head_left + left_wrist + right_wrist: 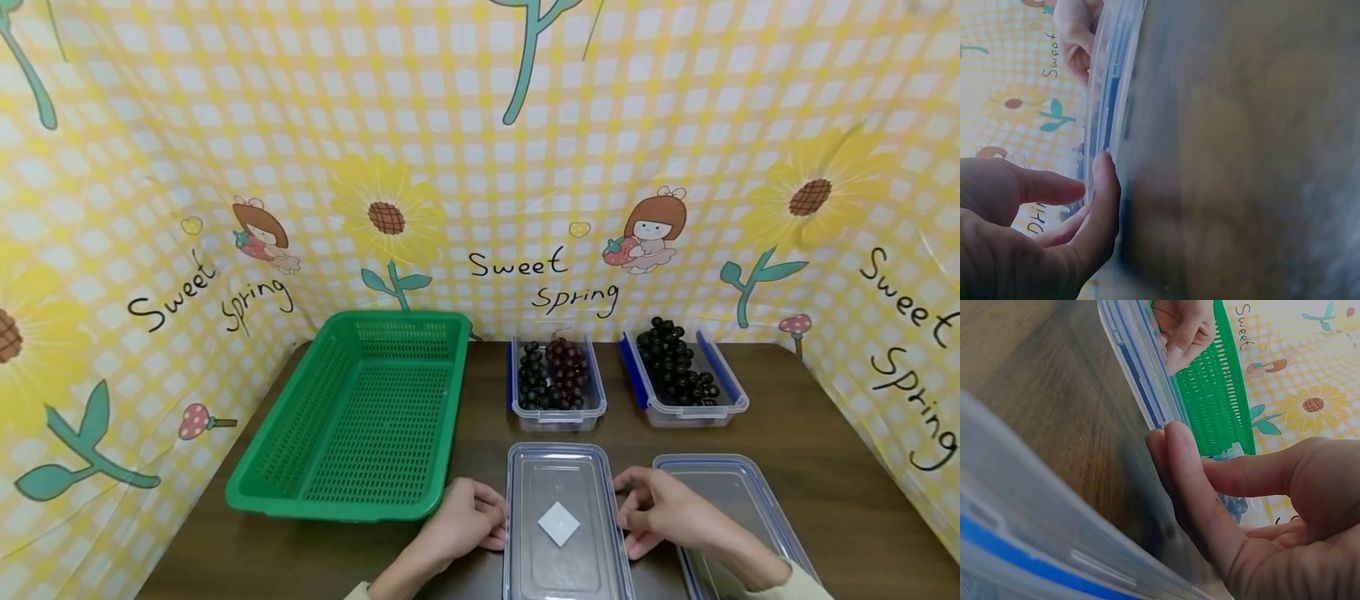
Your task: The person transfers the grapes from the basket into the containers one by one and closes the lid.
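A clear rectangular plastic lid (562,475) with a bluish rim lies flat in front, a white square piece (558,523) turned diamond-wise on it. My left hand (467,521) pinches its left edge, the thumb above and the fingers (1107,194) underneath. At the opposite edge my right hand (663,510) pinches the lid in the same way, with fingers (1186,456) below the rim. A second clear lid (757,508) lies to the right, partly hidden by the right forearm.
A green plastic basket (375,433) stands to the left. Behind the lid, a clear container (562,421) holds dark and reddish grapes (567,371). Right of it, another container (697,417) holds black grapes (667,354). Printed yellow-checked cloth (465,167) encloses the table's back and sides.
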`<state>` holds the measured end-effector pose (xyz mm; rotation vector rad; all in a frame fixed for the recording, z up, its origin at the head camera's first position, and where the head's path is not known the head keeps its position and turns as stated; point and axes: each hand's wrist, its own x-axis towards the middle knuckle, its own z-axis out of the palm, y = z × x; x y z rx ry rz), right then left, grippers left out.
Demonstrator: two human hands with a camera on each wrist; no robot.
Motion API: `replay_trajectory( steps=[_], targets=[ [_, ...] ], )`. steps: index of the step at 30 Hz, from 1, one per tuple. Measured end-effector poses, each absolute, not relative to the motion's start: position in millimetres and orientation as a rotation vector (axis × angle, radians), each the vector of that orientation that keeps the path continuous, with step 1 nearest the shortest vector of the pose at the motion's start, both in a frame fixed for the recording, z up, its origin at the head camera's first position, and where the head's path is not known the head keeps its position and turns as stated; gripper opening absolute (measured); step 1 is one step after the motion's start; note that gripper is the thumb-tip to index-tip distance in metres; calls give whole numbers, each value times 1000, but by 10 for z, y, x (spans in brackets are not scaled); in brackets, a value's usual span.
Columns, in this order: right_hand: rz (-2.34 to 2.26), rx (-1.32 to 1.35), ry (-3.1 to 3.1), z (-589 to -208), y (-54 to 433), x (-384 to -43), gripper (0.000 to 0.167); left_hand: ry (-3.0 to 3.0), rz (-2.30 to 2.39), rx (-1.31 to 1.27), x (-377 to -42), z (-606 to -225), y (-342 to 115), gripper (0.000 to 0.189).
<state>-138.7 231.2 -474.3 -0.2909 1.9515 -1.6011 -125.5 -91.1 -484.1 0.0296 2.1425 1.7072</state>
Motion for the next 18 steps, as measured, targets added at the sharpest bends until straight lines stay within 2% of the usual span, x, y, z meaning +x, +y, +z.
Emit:
replay_trajectory(
  steps=[18],
  targets=[
    [-1581,-339,1932,-4506,2424,-1376,57,2187,1768,107,-1048,-4561,-874,10]
  ],
)
